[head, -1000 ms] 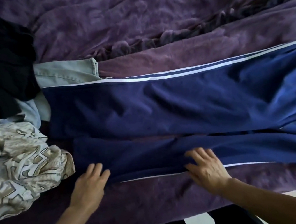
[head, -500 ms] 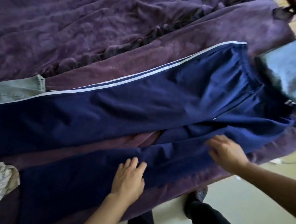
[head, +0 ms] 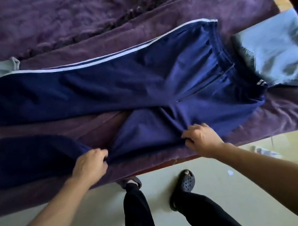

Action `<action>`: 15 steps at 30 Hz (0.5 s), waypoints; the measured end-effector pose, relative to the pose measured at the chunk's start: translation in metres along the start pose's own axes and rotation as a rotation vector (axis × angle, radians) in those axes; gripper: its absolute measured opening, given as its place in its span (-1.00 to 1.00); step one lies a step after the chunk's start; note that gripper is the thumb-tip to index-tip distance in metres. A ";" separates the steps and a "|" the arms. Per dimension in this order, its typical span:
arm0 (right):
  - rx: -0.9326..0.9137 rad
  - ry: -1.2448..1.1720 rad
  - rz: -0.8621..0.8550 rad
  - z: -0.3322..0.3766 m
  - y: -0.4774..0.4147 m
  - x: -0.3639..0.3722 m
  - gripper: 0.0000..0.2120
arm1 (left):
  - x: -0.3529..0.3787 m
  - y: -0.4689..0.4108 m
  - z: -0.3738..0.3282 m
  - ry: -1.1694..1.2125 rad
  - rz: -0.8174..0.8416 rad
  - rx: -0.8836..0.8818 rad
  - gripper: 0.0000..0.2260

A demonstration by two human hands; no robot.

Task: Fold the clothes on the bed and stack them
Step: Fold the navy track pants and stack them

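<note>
Pants: blue pants [head: 121,82] lie flat across the purple bed [head: 93,15].
Left hand [head: 90,163]: fingers curled, gripping the pants' near leg.
Right hand [head: 201,138]: gripping the same leg, nearer the waistband.

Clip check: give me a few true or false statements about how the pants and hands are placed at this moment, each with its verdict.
1. Both the left hand and the right hand grip the near leg of the navy pants. True.
2. The waistband lies at the left of the picture. False: it lies at the right, next to a light blue garment.
3. The two legs are laid one on top of the other. False: they lie apart, with the purple cover showing between them.
4. White stripes run along the far edge of the far leg. True.
</note>
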State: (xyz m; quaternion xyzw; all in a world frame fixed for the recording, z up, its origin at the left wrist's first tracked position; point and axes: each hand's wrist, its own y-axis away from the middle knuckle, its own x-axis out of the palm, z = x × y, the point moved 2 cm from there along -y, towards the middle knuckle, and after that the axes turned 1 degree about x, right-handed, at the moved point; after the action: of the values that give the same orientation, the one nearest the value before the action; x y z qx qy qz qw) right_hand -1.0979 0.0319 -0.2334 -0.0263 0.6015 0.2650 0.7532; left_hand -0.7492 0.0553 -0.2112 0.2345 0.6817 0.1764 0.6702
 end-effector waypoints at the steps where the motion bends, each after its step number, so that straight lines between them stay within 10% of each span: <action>1: 0.007 0.018 0.073 -0.004 0.015 0.004 -0.78 | 0.011 0.019 0.005 -0.027 0.048 -0.041 -0.86; 4: 0.164 0.100 0.304 -0.024 0.048 0.015 -0.85 | 0.043 0.066 0.032 0.090 0.110 -0.233 -0.79; 9: 0.071 0.011 0.054 0.014 0.030 0.004 -0.93 | 0.058 0.111 0.065 0.346 0.057 -0.465 -0.76; 15: -0.029 -0.062 0.150 0.114 -0.021 0.013 -0.60 | 0.056 0.129 0.106 0.559 -0.024 -0.651 -0.74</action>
State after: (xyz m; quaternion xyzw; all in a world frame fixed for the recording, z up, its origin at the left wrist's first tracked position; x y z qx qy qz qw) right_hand -0.9853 0.0592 -0.2203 0.0163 0.5742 0.3301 0.7490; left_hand -0.6324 0.1854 -0.1901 -0.0540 0.7484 0.4314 0.5009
